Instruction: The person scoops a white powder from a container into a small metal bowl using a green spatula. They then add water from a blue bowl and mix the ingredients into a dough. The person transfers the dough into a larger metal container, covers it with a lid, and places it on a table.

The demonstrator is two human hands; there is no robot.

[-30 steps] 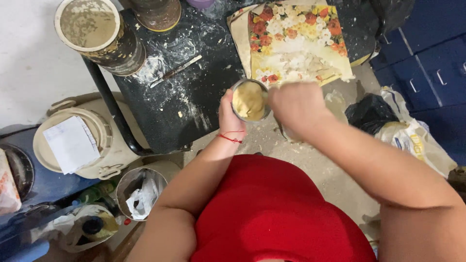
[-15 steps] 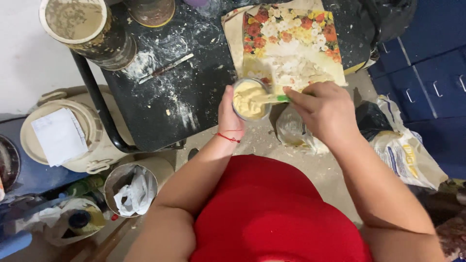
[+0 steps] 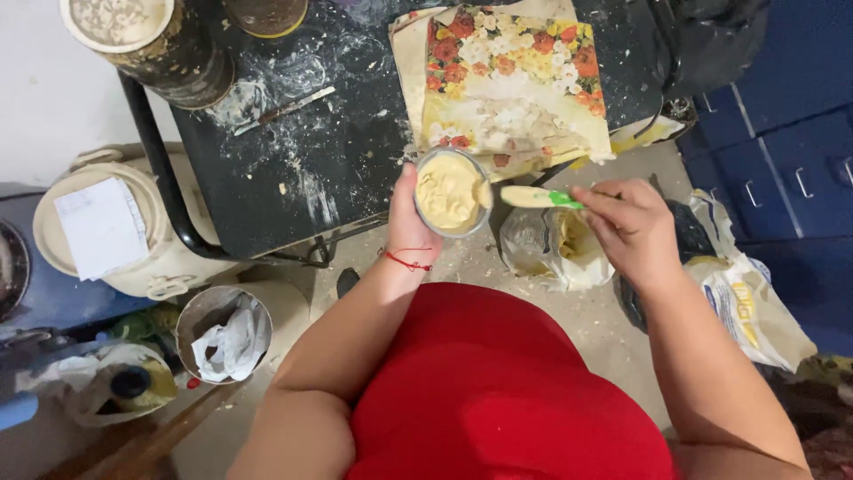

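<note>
Just off the near edge of the dark tabletop (image 3: 267,187), a small round cup (image 3: 449,191) of pale yellow paste is held in the left hand (image 3: 407,222), the fingers wrapped around its far side and the thumb at the near wall. The right hand (image 3: 633,222) is closed on the green-banded handle of a spatula (image 3: 533,197), whose paste-coated tip is dipped into the cup at its right rim.

The cup is judged light and rigid, probably easy to steady with one hand; its wall, gripped below the rim, seems the surest place to hold it, since the rim may be smeared and slippery. The paste looks thick and soft, likely to cling to the spatula rather than run. The spatula is judged stiff and light; the clean green part of its handle is the sensible hold, as the pale part nearer the tip is coated.

A flowered panel (image 3: 502,84) lies on the tabletop just beyond the cup, dusted white in the middle. The cup's depth and how much paste it holds cannot be told from above. The left fingertips are hidden behind the cup. A crumpled bag (image 3: 542,249) on the floor is partly covered by the right hand, and its contents cannot be made out. Containers at the upper left (image 3: 133,36) are cut off by the frame.
</note>
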